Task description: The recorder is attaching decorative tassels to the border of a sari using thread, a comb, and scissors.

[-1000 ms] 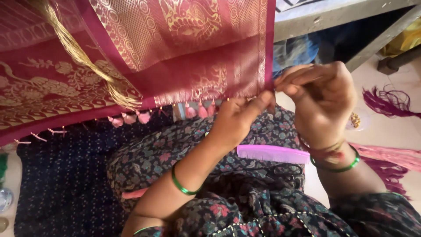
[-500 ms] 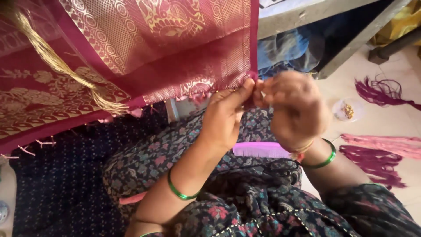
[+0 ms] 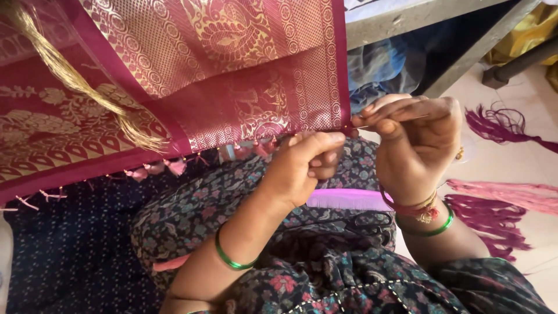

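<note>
Soft, even daylight fills the head view, brightest at the right, where the pale floor [image 3: 511, 157] looks nearly washed out. The gold weave of the maroon sari cloth [image 3: 232, 75] gives a mild sheen without hard glare. Shadow lies deep under the bench [image 3: 418, 17] and on the dark blue cloth [image 3: 58, 244] at lower left. The left hand [image 3: 302, 168] and right hand [image 3: 415, 142] are fairly sharp, while the golden thread bundle [image 3: 70, 75] and the frame's corners are slightly soft.

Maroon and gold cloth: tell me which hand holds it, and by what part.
The left hand pinches the cloth at its tasselled bottom edge, near the corner. The right hand holds a thin needle there.
</note>
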